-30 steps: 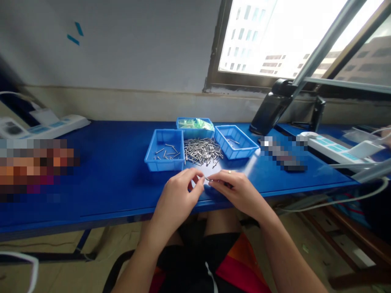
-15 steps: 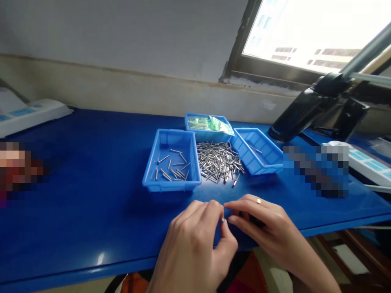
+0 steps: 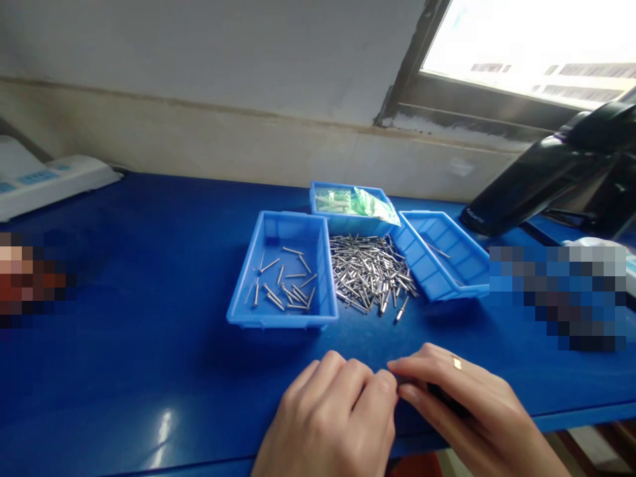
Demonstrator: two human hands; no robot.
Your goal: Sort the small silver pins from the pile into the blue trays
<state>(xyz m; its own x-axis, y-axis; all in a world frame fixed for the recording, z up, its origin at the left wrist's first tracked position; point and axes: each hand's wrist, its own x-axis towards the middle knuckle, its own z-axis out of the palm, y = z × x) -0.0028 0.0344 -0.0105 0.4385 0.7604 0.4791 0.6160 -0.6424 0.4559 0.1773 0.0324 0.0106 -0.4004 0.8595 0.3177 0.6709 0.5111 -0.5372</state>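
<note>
Near the table's front edge, my left hand (image 3: 335,414) has its fingers curled and pressed together; its fingertips and anything in them are hidden. Touching or nearly touching it, my right hand (image 3: 467,404), with a ring, has thumb and forefinger close together. Something dark shows under its fingers, too hidden to name. Beyond my hands lies a heap of metal rivets (image 3: 370,268). Left of it, a blue tray (image 3: 283,320) holds several rivets. Another blue tray (image 3: 427,265) on the right holds a few. Behind the heap, a third blue tray (image 3: 348,222) holds green-and-clear plastic bags (image 3: 375,205).
The blue table (image 3: 149,298) meets a wall with a window (image 3: 521,53). A black bottle-like object (image 3: 511,185) leans at the right. A white device (image 3: 54,182) is at the far left. Blurred patches cover both sides.
The view has shifted, so the trays sit lower and further apart. My left fingers have curled in and now hide the small metal piece that showed at their tips. My hands are closer together.
</note>
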